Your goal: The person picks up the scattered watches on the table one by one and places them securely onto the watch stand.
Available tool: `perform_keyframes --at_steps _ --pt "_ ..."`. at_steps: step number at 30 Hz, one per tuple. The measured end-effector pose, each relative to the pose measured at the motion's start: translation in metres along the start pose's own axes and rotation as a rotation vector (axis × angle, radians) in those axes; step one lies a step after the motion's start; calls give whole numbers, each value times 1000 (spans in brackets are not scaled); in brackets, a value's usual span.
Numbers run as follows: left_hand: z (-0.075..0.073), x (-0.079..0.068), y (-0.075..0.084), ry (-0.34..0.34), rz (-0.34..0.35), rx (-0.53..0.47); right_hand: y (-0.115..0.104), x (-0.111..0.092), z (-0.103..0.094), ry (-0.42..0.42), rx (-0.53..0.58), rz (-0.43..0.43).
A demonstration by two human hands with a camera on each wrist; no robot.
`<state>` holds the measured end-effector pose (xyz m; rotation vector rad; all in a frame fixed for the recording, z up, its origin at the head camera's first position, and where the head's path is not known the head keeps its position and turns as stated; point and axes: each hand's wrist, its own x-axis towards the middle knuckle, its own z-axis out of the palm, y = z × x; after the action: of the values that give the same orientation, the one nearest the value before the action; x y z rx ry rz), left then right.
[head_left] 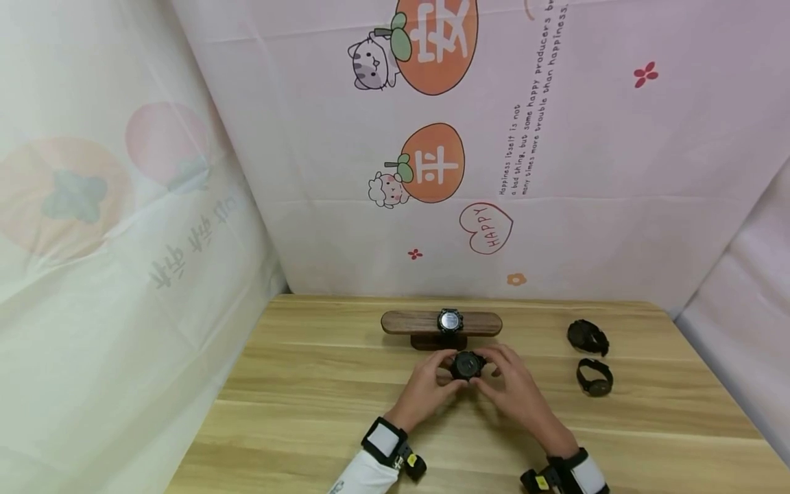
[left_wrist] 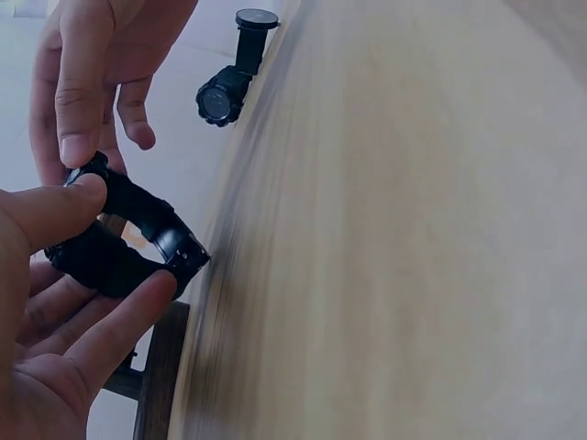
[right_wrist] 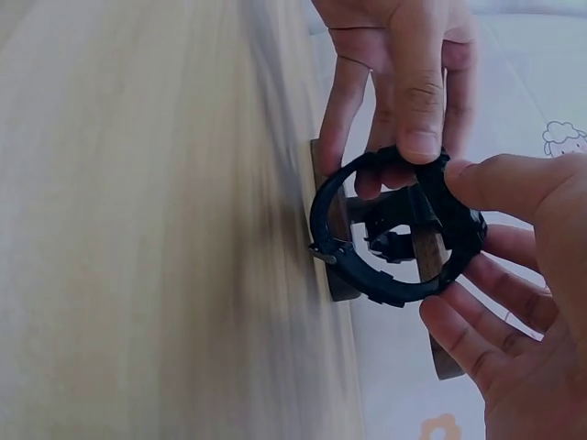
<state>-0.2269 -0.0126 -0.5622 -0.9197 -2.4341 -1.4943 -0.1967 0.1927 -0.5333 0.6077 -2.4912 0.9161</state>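
A black wristwatch (head_left: 467,365), its strap buckled into a loop, is held between both hands just in front of a dark wooden watch stand (head_left: 407,322). My left hand (head_left: 427,385) pinches one side of it with thumb and fingers, and my right hand (head_left: 512,387) pinches the other. In the right wrist view the watch's strap (right_wrist: 367,280) forms a ring with the buckle away from the fingers. Another watch (head_left: 450,320) with a pale dial sits around the stand's bar, right of its middle.
On the right of the wooden table (head_left: 308,384) lie a black watch (head_left: 588,337) and, nearer me, a second black watch (head_left: 596,378) with its strap looped. A printed cloth (head_left: 555,240) hangs behind the table, and another covers the left side.
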Motion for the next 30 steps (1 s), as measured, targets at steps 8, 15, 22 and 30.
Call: perform_keyframes --at_steps 8,15,22,30 --pt "1 1 2 -6 16 32 4 -1 5 7 2 -16" --pt "2 0 1 -9 19 18 5 -1 5 33 -20 -38" --pt "3 -1 3 -8 1 8 4 -1 3 47 -13 -47" --pt "1 -1 4 8 10 21 7 -1 2 44 29 -65"
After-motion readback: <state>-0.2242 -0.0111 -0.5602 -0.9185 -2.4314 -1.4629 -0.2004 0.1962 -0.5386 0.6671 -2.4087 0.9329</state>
